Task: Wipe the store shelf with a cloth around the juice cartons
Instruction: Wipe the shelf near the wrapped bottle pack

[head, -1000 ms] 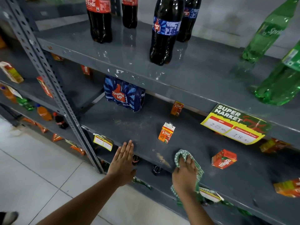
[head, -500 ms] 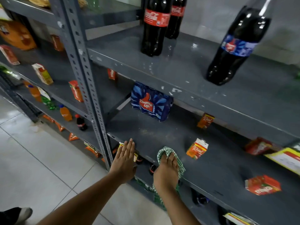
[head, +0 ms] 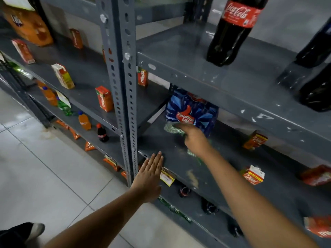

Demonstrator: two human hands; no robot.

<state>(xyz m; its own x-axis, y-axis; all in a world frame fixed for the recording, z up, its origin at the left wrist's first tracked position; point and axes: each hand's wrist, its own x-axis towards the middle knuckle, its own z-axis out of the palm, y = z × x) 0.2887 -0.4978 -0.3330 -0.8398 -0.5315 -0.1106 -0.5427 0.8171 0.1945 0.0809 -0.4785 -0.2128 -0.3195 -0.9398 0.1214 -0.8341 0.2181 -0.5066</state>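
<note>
Right hand [head: 195, 138] pressed green cloth [head: 172, 128] on shelf [head: 161, 140] beside blue pack [head: 192, 111], fingers clamped on it; left hand [head: 149, 173] flat, fingers together; advise short strokes skirting juice cartons [head: 254, 174].

A dusty grey metal shelf [head: 161, 145] carries a blue Thums Up pack [head: 191, 111], two Real juice cartons [head: 254, 174] and a green cloth [head: 172, 128].

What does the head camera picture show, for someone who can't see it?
A person's right hand presses a green cloth onto a grey store shelf, right in front of a blue pack of cola. The left hand rests flat on the shelf's front edge. Small juice cartons stand farther right, and big cola bottles stand on the shelf above.
</note>
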